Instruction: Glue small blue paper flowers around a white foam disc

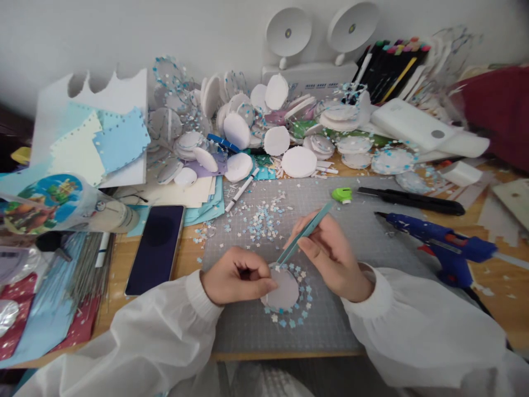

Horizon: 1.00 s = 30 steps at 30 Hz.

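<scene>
My right hand [336,253] is closed round teal tweezers [306,231], held slanting with the tips pointing down to the left. The tips meet a small white paper flower at the upper rim of a round white disc [285,292]. My left hand [237,275] pinches the disc's left edge between thumb and forefinger; its other fingers are curled in. Small blue and white paper flowers [308,298] form an arc round the disc's right and lower side. More loose flowers [264,220] lie scattered beyond my hands on the grey cutting mat [239,333].
A blue glue gun [442,240], a black utility knife [413,199] and a green cap-like piece [341,194] lie to the right. At left are a phone [155,251], a drink cup [70,204] and wire stems [88,275]. White discs [300,161] pile up along the back.
</scene>
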{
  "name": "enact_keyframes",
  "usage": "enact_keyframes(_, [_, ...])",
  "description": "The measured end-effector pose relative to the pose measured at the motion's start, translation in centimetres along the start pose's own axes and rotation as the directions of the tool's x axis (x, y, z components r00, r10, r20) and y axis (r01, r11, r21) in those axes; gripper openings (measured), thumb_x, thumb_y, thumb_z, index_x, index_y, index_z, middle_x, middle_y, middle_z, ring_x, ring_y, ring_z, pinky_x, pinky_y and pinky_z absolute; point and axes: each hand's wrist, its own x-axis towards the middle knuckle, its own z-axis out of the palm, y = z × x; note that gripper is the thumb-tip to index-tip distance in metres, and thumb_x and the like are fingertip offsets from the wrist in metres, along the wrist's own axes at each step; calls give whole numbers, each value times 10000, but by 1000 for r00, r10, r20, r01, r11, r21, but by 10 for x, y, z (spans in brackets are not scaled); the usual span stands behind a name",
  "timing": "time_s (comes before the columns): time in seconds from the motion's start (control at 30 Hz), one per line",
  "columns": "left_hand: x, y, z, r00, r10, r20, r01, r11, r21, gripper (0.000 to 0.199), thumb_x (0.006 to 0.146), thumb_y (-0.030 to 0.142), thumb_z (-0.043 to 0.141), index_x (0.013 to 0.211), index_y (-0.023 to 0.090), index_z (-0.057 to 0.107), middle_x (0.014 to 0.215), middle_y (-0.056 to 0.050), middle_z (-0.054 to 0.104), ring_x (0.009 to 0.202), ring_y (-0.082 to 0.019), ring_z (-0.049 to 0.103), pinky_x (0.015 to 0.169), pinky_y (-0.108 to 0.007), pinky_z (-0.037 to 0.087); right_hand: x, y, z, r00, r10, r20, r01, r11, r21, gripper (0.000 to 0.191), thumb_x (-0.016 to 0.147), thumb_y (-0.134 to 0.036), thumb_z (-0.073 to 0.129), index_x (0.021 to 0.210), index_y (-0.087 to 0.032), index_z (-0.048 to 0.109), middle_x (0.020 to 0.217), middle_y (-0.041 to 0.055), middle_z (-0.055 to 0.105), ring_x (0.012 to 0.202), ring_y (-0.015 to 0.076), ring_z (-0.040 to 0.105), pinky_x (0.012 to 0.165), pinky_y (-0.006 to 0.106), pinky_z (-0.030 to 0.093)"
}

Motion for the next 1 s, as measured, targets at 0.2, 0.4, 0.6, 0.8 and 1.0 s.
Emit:
enact_keyframes(0.2, [0,0,0,1000,7,2,-7,1000,-4,310,772,273,630,527,125,510,444,51,374,416,-43,269,394,-183,222,0,1,0,997,66,28,-66,998,-11,60,945,-275,502,989,-235,501,871,17,549,798,141,587,691,276,479])
enact_keyframes(0.4, [-1,-1,-1,1000,13,9,-13,1000,2,329,790,299,625,531,123,523,447,40,394,419,-50,294,400,-190,236,1,0,0,993,119,14,-118,992,-39,88,934,-316,522,955,-231,520,864,17,559,759,136,566,675,279,453])
enact_keyframes(0.6, [-1,-1,-1,1000,7,26,-8,999,35,341,795,319,627,534,120,536,442,42,383,422,-52,300,398,-190,237,4,2,-1,982,191,13,-191,982,12,106,921,-337,545,910,-232,538,787,-7,547,707,123,526,639,253,424])
enact_keyframes(0.8, [-1,-1,0,1000,5,24,-5,1000,15,317,791,301,629,547,115,545,451,45,380,422,-50,296,404,-190,235,3,4,-1,969,248,14,-248,964,95,121,910,-352,560,903,-232,546,761,-12,544,688,125,516,611,251,411])
enact_keyframes(1.0, [-1,-2,-1,1000,7,17,-8,1000,27,348,784,346,644,543,118,542,448,40,396,422,-48,295,395,-180,241,5,-3,1,970,238,47,-240,970,32,122,920,-341,547,890,-224,529,780,-8,555,707,119,508,648,247,416])
